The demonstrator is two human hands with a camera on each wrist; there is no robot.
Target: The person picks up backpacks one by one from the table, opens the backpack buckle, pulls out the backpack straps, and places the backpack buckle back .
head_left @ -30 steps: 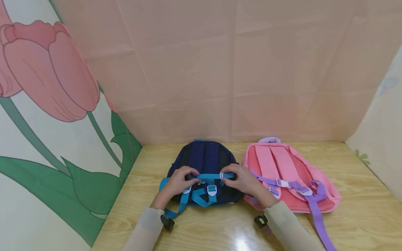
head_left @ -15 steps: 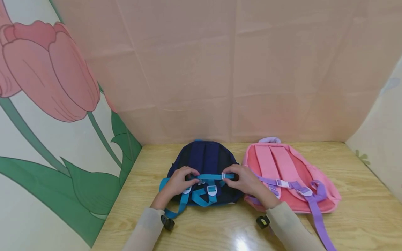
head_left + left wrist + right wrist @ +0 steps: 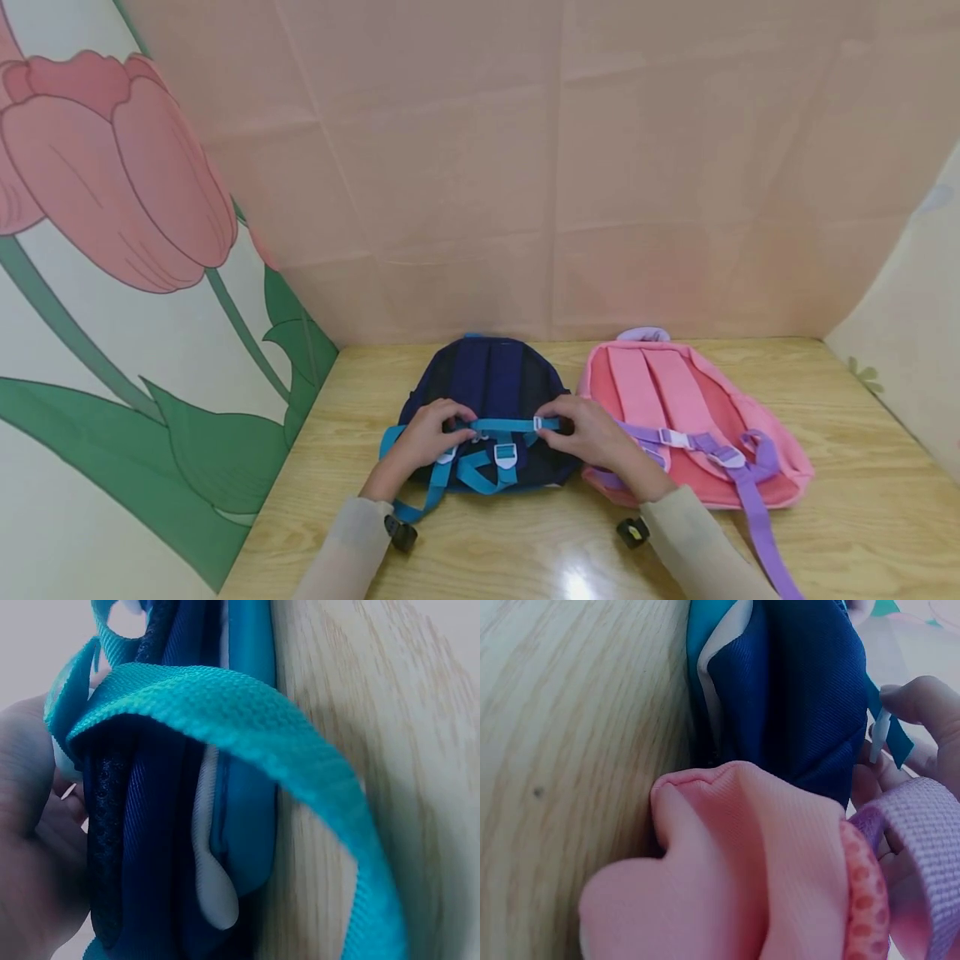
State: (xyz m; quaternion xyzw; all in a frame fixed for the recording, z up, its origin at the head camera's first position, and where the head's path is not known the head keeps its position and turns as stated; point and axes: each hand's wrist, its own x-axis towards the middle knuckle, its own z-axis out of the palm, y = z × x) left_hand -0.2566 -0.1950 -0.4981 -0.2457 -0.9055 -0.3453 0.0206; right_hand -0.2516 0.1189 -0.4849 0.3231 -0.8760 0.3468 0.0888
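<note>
A navy backpack (image 3: 487, 375) lies with its shoulder straps facing up. Across it runs a light-blue chest strap (image 3: 501, 425), drawn nearly straight between the hands. My left hand (image 3: 431, 432) pinches the strap's left part between thumb and fingers. At the strap's right part, my right hand (image 3: 588, 429) pinches it close to a white slider (image 3: 537, 423). In the right wrist view, thumb and fingers hold the white slider (image 3: 880, 736) and a blue strap end (image 3: 902, 746). The left wrist view shows the left hand (image 3: 34, 817) behind the bag's edge, its fingertips mostly hidden.
A pink backpack (image 3: 720, 400) with purple straps (image 3: 761, 517) lies to the right, close against the navy one and under the right forearm. Loose blue straps (image 3: 431, 492) hang at the navy bag's front. Both bags rest on a wooden table (image 3: 480, 550); a covered wall (image 3: 555, 208) stands behind.
My right hand has shifted slightly to the right, and the white slider has moved right with it. The left hand stays in place, still pinching the strap.
</note>
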